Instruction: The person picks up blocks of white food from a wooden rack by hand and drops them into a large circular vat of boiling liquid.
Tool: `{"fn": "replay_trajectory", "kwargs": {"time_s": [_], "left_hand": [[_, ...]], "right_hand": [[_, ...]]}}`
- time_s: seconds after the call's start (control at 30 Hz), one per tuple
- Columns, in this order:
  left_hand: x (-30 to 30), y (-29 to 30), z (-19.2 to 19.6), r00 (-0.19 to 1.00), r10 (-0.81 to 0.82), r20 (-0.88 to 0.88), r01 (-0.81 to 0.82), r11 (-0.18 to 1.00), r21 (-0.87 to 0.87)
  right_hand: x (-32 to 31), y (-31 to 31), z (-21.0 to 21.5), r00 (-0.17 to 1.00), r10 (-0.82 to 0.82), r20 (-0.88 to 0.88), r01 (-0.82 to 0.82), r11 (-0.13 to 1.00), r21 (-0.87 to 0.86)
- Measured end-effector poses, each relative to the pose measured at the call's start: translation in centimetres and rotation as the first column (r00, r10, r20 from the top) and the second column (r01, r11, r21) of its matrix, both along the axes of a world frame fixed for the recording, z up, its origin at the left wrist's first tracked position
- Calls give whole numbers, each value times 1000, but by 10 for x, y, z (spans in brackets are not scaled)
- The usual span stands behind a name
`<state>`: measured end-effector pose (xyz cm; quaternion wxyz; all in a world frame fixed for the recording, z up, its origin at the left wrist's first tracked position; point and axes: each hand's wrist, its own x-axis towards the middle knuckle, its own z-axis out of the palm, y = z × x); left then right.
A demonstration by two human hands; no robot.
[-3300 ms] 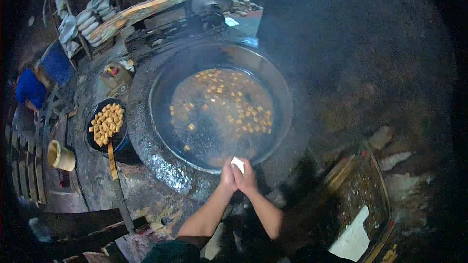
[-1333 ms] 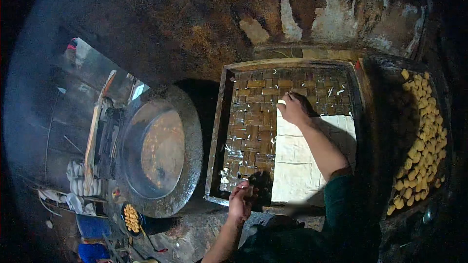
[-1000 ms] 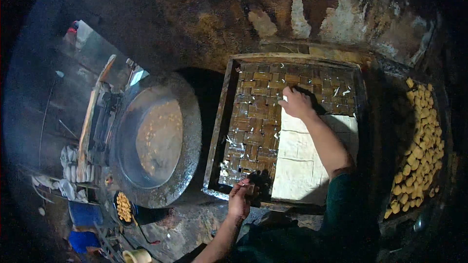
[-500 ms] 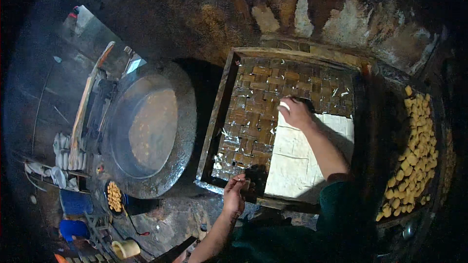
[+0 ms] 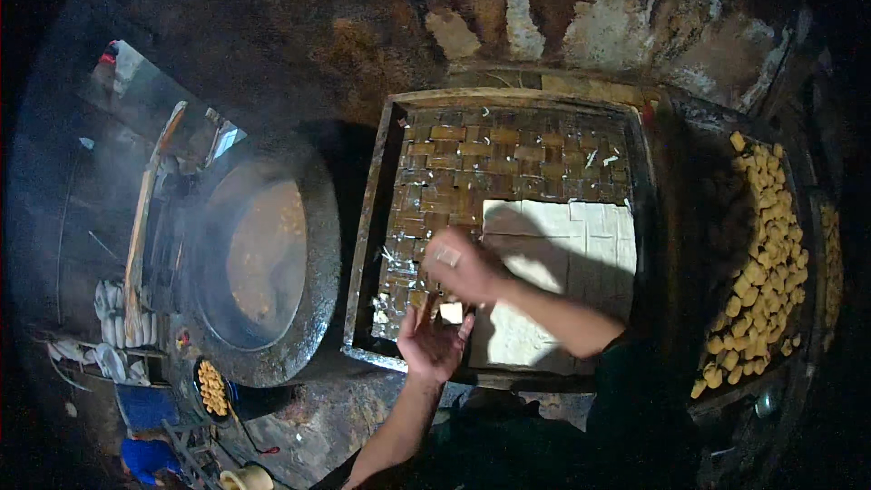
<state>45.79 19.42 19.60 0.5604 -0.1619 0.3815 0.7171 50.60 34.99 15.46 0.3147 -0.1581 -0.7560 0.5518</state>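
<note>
A slab of white tofu, scored into squares, lies on the right of a woven bamboo mat inside a wooden frame. Palm up at the frame's near edge, my left hand has its fingers curved around a small white tofu piece. Just above this piece is my right hand, with its back to the view and its fingers pointing down, mostly hidden. Whether the right fingers also touch the piece cannot be made out. White crumbs lie on the bare part of the mat.
On the left, a large pan of steaming liquid has floating pieces. Yellow-brown pieces are heaped at the right. A small pan of golden pieces, a yellow container and a person in blue are at lower left.
My right hand has moved left and nearer, from the slab's far edge to my left hand, bringing a white piece along. The left hand has turned palm up and opened around it.
</note>
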Motion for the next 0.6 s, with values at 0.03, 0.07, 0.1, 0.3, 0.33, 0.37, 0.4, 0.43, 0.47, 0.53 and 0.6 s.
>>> {"fn": "replay_trajectory", "kwargs": {"time_s": [0.03, 0.07, 0.1, 0.3, 0.33, 0.37, 0.4, 0.43, 0.47, 0.53, 0.6], "left_hand": [[-1, -2, -4, 1000, -3, 3, 3, 1000, 12], [-6, -5, -12, 1000, -5, 4, 5, 1000, 28], [-11, -1, -16, 1000, -5, -21, 9, 978, 209], [-14, -20, -26, 972, 99, 215, -139, 973, 182], [-14, -18, -23, 972, 90, 215, -125, 980, 153], [-18, -25, -25, 973, 94, 210, -122, 984, 126], [-19, -27, -25, 976, 66, 207, -90, 990, 108], [-21, -28, -25, 978, 46, 202, -64, 994, 87], [-22, -30, -22, 977, 60, 204, -70, 997, 43], [-22, -36, -26, 984, 64, 169, -64, 998, -5], [-19, -40, -24, 979, 65, 191, -75, 996, 46]], "right_hand": [[4, -31, 28, 989, 62, 135, -66, 997, 26], [9, -53, 41, 956, 121, 267, -138, 989, 46], [12, -67, 38, 965, 64, 255, -108, 981, 163], [20, 37, 2, 907, -263, 328, 195, 954, 226], [31, 67, -25, 840, -400, 367, 250, 885, 393], [38, 81, -20, 827, -439, 351, 157, 780, 605], [48, 88, -34, 825, -411, 388, 158, 826, 541], [57, 95, -49, 824, -379, 421, 158, 868, 471], [55, 93, -45, 839, -310, 447, 139, 917, 374], [54, 87, -41, 869, -222, 441, 121, 962, 246], [52, 92, -46, 871, -217, 441, 86, 951, 297]]}}
